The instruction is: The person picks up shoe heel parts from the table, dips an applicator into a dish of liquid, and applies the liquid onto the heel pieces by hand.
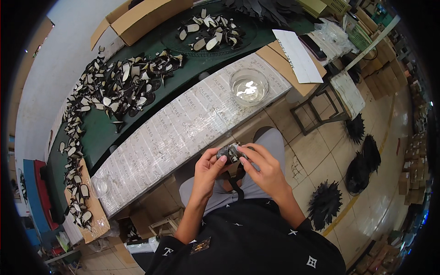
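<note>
Now, the pale-and-black pieces (117,85) heaped at ten o'clock on the bench (99,130) could slide if nudged. Your left hand (208,169) pinches the small dark piece (228,152) above your lap (271,140), your right hand (266,169) pinching its other side; a slackened hold could drop it.

Fingers of the left hand (208,170) and right hand (266,168) covered parts of the small dark thing (228,154) between them; its full shape could not be made out. The upper edge cut off the cardboard box (144,20) and the dark, jagged pile (268,8). In the heap (117,87), pieces on top hid those beneath. The lower edge cut off the shirt (247,238). Far right, small boxes (412,167) were blurred.
</note>
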A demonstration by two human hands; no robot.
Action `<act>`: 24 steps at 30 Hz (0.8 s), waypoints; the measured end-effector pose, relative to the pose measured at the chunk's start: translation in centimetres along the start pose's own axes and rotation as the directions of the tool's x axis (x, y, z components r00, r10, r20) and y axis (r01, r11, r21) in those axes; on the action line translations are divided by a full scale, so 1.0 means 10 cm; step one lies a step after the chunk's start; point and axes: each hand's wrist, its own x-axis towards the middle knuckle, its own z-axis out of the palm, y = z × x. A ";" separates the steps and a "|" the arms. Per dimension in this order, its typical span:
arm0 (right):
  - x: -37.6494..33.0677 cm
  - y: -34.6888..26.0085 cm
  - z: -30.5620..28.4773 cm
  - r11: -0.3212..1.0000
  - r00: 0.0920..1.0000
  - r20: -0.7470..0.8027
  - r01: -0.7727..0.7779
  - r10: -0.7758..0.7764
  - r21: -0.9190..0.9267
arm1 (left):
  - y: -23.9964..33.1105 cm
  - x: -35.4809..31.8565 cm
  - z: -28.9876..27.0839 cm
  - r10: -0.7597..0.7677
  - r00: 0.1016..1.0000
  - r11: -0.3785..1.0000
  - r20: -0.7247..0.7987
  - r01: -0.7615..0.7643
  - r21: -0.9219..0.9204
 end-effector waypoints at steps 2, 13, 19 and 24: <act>0.00 -0.02 0.01 1.000 1.000 0.014 -0.017 0.017 0.011 | -0.01 0.00 0.00 0.029 0.999 1.000 0.016 -0.029 -0.003; -0.01 -0.02 0.00 0.989 0.998 -0.033 -0.064 0.061 -0.132 | -0.04 0.01 0.00 0.044 0.999 0.999 0.005 -0.044 0.016; -0.01 -0.03 0.03 0.997 0.999 -0.044 -0.028 0.025 -0.071 | 0.01 -0.01 0.02 0.029 1.000 0.999 0.008 -0.029 0.031; -0.04 0.01 0.02 0.983 0.990 -0.108 -0.105 0.089 -0.151 | -0.01 0.00 0.00 0.018 1.000 0.998 -0.008 -0.018 0.052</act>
